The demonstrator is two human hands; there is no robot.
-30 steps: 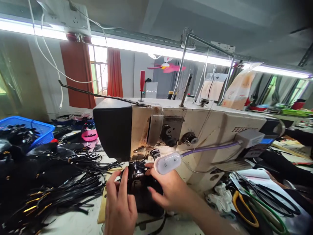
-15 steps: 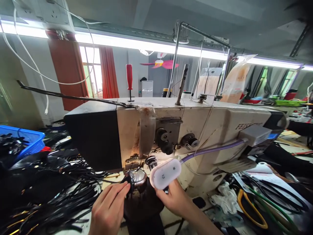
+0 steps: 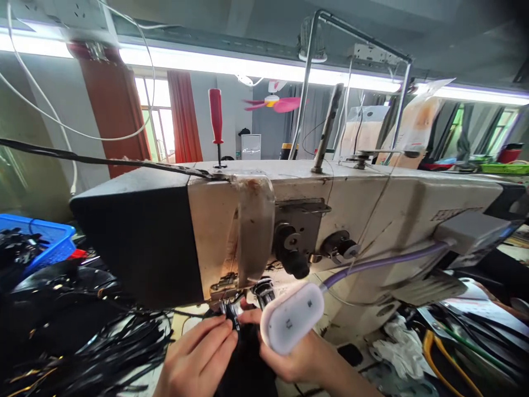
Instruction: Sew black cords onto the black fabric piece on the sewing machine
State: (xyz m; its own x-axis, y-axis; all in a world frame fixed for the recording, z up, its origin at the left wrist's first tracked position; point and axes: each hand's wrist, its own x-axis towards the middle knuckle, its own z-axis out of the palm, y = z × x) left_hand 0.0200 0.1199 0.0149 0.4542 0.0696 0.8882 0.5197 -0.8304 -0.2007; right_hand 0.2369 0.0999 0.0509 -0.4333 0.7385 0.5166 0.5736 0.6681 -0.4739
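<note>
A sewing machine (image 3: 367,204) with a cream body and a black end cover stands in front of me. Under its needle area, my left hand (image 3: 200,355) pinches a narrow black strap (image 3: 232,313) with glossy edges, fingers pressed together. My right hand (image 3: 295,361) comes in from the other side, its fingertips closed at the strap's right edge. A white lamp (image 3: 293,317) hides part of that hand. The needle and presser foot are hard to make out behind the fingers. Below the hands, the machine's dark bed (image 3: 250,364) shows.
Black straps (image 3: 136,342) lie heaped at left, beside a blue basket (image 3: 41,248). A red screwdriver (image 3: 215,118) stands upright on the machine top. Yellow-handled scissors (image 3: 440,364) and crumpled white material (image 3: 399,342) lie at right. A purple cable (image 3: 384,259) runs to the lamp.
The view has come closer to the machine. My left hand has moved right, and the right hand's fingers now reach the strap. The shiny metal part beside the left fingers is no longer visible.
</note>
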